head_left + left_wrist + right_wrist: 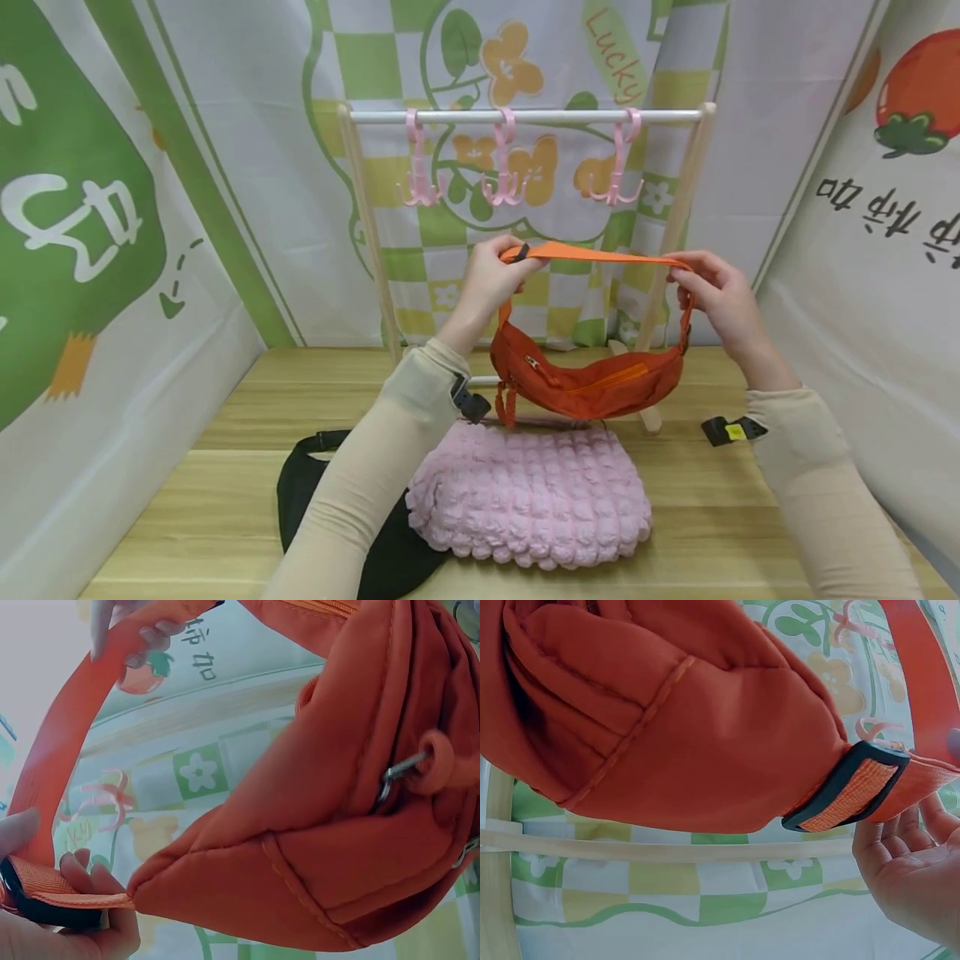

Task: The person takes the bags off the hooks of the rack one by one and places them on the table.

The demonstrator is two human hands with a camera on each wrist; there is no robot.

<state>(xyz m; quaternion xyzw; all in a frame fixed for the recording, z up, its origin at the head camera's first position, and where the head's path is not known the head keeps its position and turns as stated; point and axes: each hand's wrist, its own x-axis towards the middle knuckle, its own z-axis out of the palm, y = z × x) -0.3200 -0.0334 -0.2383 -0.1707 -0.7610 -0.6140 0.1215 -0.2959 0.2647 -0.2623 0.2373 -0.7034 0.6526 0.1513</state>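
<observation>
An orange-red waist bag (592,383) hangs in the air from its orange strap (592,252), its zippered front towards me in the head view. My left hand (491,283) grips the strap's left end beside a black slider. At the other end my right hand (716,296) pinches the strap between thumb and fingers. Up close in the left wrist view, the bag (337,825) shows a zip pull, and my left hand (67,915) holds the strap at a black buckle. The right wrist view shows a black buckle (847,787) near my right hand (915,862).
Behind the bag stands a rack with a metal rail (555,117) and wooden posts (367,233). Three pink hooks (504,167) hang from the rail. A pink puffy bag (532,492) and a black bag (405,542) lie on the wooden table (210,483), below my arms.
</observation>
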